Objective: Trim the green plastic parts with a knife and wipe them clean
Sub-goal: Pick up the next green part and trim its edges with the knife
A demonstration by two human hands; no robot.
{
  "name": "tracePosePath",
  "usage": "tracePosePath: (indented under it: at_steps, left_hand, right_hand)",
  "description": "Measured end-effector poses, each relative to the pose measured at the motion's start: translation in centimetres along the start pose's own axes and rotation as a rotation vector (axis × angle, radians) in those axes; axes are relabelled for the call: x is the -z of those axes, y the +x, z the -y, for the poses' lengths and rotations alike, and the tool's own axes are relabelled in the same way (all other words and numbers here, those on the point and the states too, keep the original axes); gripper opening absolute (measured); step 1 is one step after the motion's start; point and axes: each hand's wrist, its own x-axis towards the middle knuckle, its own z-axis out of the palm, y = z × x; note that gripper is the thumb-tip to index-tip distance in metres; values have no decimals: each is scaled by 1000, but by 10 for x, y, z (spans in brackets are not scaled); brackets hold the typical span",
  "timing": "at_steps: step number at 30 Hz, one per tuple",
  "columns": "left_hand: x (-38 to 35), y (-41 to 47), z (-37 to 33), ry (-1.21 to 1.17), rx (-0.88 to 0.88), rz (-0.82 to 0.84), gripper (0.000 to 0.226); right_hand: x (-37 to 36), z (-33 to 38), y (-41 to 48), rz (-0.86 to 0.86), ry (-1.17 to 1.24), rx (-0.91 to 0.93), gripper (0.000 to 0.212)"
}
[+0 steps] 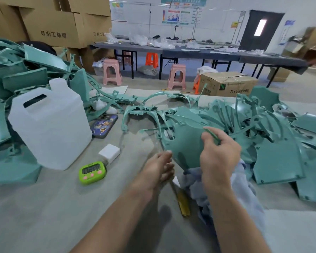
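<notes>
A curved green plastic part point(185, 143) lies in front of me, partly on a blue-grey cloth point(232, 187). My right hand point(220, 155) is over this part and pinches a thin green plastic strip point(212, 136) between thumb and fingers. My left hand point(160, 169) is at the part's lower left edge, fingers nearly straight, with the fingertips by the blade end of a knife. The knife point(183, 204) has a yellow handle and lies on the table, handle toward me. Whether the fingertips touch the blade is unclear.
Heaps of green parts lie at the right point(274, 143) and at the left point(22, 73). A white plastic jug point(49, 128), a phone point(103, 126), a white charger point(109, 152) and a green timer point(92, 172) stand to my left. Cardboard boxes, stools and long tables are behind.
</notes>
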Motion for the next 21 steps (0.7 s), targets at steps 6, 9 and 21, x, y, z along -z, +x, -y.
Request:
tracePosePath:
  at_steps: [6, 9, 21]
  left_hand:
    - [-3, 7, 9, -173, -101, -212, 16]
    - [7, 12, -3, -263, -126, -369, 18]
    - [60, -7, -48, -178, -39, -242, 40]
  right_hand:
    - [11, -15, -14, 260, 294, -410, 13]
    - [21, -14, -32, 615, 466, -660, 27]
    - [58, -46, -1, 573, -1144, 332, 31]
